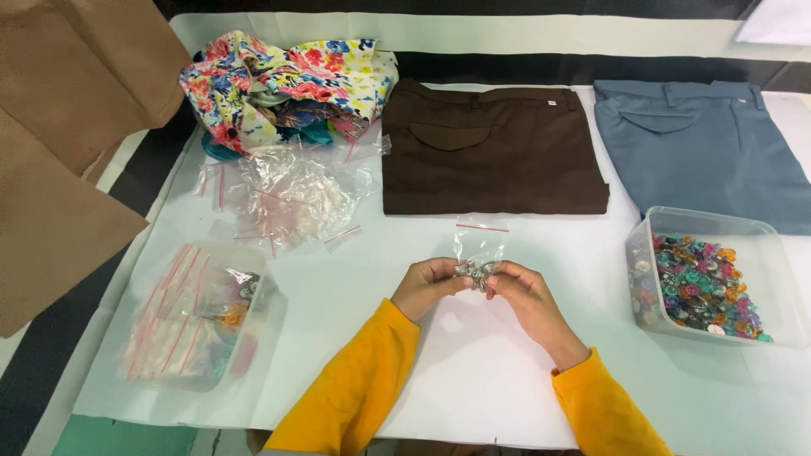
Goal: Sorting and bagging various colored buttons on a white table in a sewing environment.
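Observation:
My left hand (pixel 428 285) and my right hand (pixel 525 297) meet over the middle of the white table, both in yellow sleeves. Together they pinch a small clear zip bag (pixel 479 242) with a red strip at its top. Small shiny buttons (pixel 476 270) sit between my fingertips at the bag's lower end. The bag stands upright above my fingers, just in front of the folded brown trousers (pixel 492 150).
A clear tub of colourful buttons (pixel 708 284) stands at the right. At the left, a clear tub holds filled zip bags (pixel 196 319). Loose empty zip bags (pixel 285 196) lie behind it, near floral fabric (pixel 283 80). Folded blue trousers (pixel 708 143) lie far right. Brown paper (pixel 59 160) covers the left edge.

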